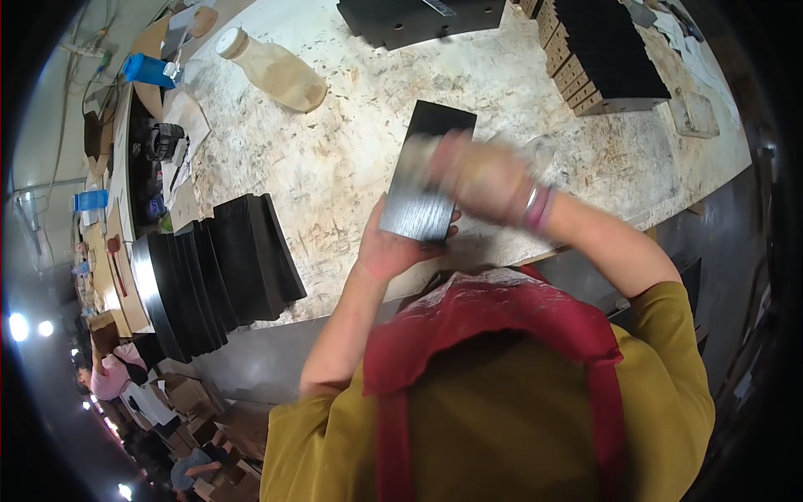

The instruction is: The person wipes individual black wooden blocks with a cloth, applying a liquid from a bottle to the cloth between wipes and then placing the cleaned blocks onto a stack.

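Observation:
A flat rectangular black panel is tilted above the near edge of the worktable. My left hand grips its lower end from beneath, with fingertips showing at the panel's right side. Wet-looking, shiny streaks run along the lower half, while the far end is plain dark. Across the panel's middle lies my right hand, smeared by motion. Something pale shows at its fingers, too blurred to name. A bracelet and a pink band circle that wrist.
Black panels stand in a row at the table's left edge. More dark pieces are stacked on the far right and at the far middle. A cloudy plastic bottle is on the stained white tabletop. People and cartons are at lower left.

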Motion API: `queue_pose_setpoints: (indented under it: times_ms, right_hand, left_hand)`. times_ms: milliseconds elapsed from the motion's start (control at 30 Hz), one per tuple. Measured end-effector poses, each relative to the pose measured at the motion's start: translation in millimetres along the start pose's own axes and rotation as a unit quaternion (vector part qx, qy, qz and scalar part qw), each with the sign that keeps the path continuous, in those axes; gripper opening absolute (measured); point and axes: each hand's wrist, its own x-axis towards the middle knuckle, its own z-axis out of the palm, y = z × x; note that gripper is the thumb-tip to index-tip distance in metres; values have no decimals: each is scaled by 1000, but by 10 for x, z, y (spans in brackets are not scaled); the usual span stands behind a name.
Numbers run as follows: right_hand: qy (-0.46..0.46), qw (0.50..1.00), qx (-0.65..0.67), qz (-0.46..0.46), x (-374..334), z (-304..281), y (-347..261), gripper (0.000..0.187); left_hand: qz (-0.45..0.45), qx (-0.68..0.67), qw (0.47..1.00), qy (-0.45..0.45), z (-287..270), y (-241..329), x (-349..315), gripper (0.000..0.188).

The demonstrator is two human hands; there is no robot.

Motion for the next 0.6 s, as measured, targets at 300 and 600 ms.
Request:
queue_pose_setpoints:
  times_ms: [300,600]
  right_hand:
    - [52,979,53,192,86,239,520,20]
    - [30,951,-10,309,328,186,1025,30]
  left_hand:
    - [-64,-33,997,-36,50,77,62,65]
    - [-85,-136,986,-53,51,15,-28,69]
